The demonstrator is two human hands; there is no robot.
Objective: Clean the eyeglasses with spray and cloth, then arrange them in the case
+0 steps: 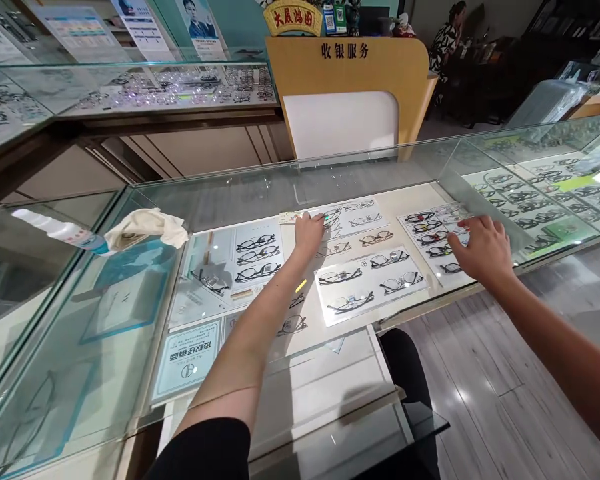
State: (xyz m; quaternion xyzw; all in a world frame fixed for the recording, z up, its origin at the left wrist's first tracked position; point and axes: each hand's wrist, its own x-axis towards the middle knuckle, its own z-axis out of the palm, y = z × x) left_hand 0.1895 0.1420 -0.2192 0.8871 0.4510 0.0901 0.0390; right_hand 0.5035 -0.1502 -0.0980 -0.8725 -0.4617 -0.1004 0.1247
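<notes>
My left hand (309, 233) is stretched into the glass display case, fingers curled together at a thin-framed pair of eyeglasses (332, 219) on a white card. The fingertips are partly hidden, but they seem to pinch the frame's near end. Farther right, my right hand (483, 250) is spread, thumb and fingers apart, over a card with a column of dark eyeglasses (429, 227). Nothing shows in its grasp. Between the hands, several black-rimmed eyeglasses (401, 282) rest on another white card (375, 300). A clear-rimmed pair (377, 238) lies just behind that card.
A spray bottle (60, 232) and a beige cloth (145, 228) lie on the glass top at left. A certificate (187, 353) is at the near left. Below the case, a drawer (330, 380) and a glass panel (425, 420) jut out. A person (447, 40) sits far back.
</notes>
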